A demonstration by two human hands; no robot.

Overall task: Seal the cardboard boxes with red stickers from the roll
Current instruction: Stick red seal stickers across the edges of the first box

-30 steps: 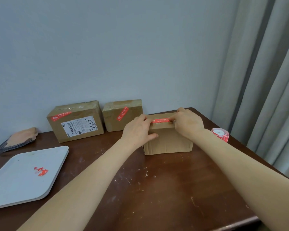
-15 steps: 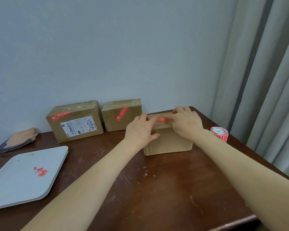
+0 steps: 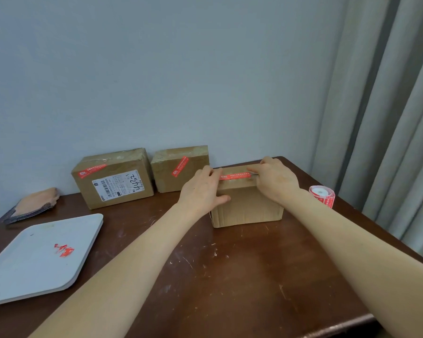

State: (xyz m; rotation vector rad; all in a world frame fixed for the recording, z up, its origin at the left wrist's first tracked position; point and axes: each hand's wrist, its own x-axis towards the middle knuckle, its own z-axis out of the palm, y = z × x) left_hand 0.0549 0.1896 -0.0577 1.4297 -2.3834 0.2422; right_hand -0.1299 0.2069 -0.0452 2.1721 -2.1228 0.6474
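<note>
A plain cardboard box (image 3: 247, 207) stands on the brown table (image 3: 230, 276). A red sticker (image 3: 235, 176) lies along its top near the front edge. My left hand (image 3: 203, 189) rests on the box's top left corner, thumb on the front face, fingers on the sticker's left end. My right hand (image 3: 275, 180) lies on the top right, fingers pressing the sticker's right end. The sticker roll (image 3: 322, 196) stands to the right of the box. Two boxes bearing red stickers, a large one (image 3: 112, 178) and a small one (image 3: 181, 167), lean at the wall.
A pale tray (image 3: 34, 259) with red sticker scraps (image 3: 64, 250) sits at the left. A folded cloth (image 3: 32, 206) lies at the far left by the wall. Grey curtains (image 3: 388, 118) hang at the right beside the table's edge.
My hands came together over the middle of the sticker half a second ago and have spread apart again to its ends. The box has not moved.
</note>
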